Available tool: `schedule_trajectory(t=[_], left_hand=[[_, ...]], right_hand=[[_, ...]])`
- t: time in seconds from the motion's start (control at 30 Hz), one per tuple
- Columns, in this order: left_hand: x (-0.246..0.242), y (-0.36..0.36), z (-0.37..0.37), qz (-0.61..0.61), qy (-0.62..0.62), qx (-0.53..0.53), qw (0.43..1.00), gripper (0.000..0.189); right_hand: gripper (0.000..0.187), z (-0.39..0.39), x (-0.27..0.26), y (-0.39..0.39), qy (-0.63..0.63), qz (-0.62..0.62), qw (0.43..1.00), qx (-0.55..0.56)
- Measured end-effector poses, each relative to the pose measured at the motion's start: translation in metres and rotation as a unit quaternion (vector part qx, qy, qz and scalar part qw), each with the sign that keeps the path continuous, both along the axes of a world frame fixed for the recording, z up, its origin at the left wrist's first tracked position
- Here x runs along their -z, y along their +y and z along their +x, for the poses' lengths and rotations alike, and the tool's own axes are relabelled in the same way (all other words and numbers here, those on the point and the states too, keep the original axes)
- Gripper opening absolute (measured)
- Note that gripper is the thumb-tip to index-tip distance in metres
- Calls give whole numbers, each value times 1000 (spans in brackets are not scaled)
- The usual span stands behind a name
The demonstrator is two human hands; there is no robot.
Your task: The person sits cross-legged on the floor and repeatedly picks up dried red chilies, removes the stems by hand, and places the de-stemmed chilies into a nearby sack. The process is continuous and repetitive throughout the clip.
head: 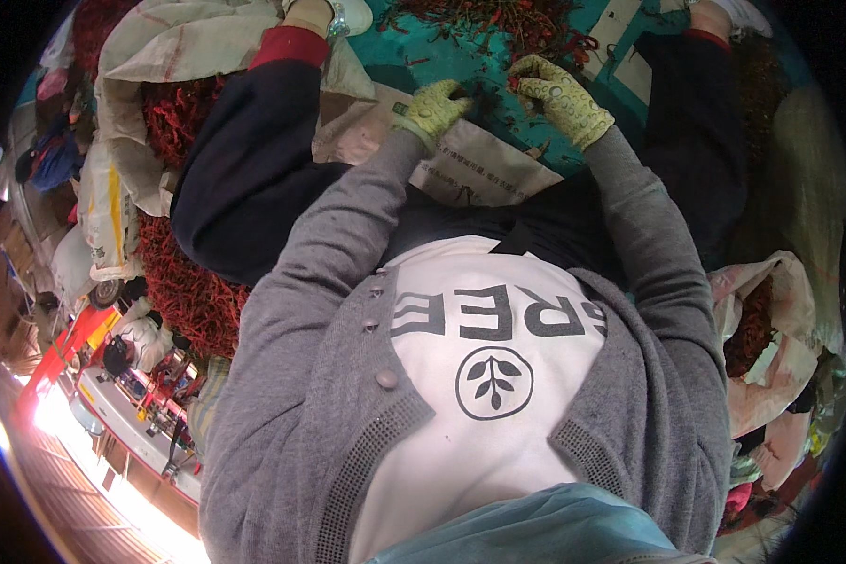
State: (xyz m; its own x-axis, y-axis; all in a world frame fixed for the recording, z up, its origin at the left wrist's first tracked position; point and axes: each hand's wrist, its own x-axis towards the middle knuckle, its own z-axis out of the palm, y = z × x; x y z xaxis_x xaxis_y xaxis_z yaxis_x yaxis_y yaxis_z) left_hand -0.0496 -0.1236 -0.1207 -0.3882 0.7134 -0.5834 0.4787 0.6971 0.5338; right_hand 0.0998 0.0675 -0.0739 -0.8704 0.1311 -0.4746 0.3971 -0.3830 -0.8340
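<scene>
My left hand (436, 111), in a yellow patterned glove, hangs over a flattened woven sack (483, 166) that bears printed writing. Its fingers are curled and blurred, so whether anything is in them cannot be told. To the right, my right hand (562, 99) wears a matching glove. Thumb and fingers pinch a small red piece that looks like a dried chilli (513, 82), mostly hidden by the glove. Beyond both hands a heap of dried red chillies with stems (493, 25) lies on the teal ground surface (423, 60).
My legs are spread on both sides of the work area. An open woven sack (190, 46) with red chillies (183, 116) stands at left, above a larger chilli mass (183, 296). Another open sack (782, 310) is at right. People and a white vehicle (137, 430) are far left.
</scene>
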Motion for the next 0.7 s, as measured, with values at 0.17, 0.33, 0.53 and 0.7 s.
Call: schedule_trajectory(t=[0.17, 0.33, 0.53, 0.7], left_hand=[[-38, 28, 42, 166, -254, -238, 923, 36], [-41, 32, 47, 164, -230, -281, 917, 40], [-30, 28, 44, 163, -189, -249, 936, 37], [-33, 30, 38, 215, -159, -244, 932, 31]], right_hand=[[24, -1, 18, -4, -31, 133, 991, 3], [33, -4, 8, -21, -76, 198, 977, 33], [33, -6, 2, -16, -21, 200, 979, -8], [33, -14, 4, -15, -27, 285, 958, -23]])
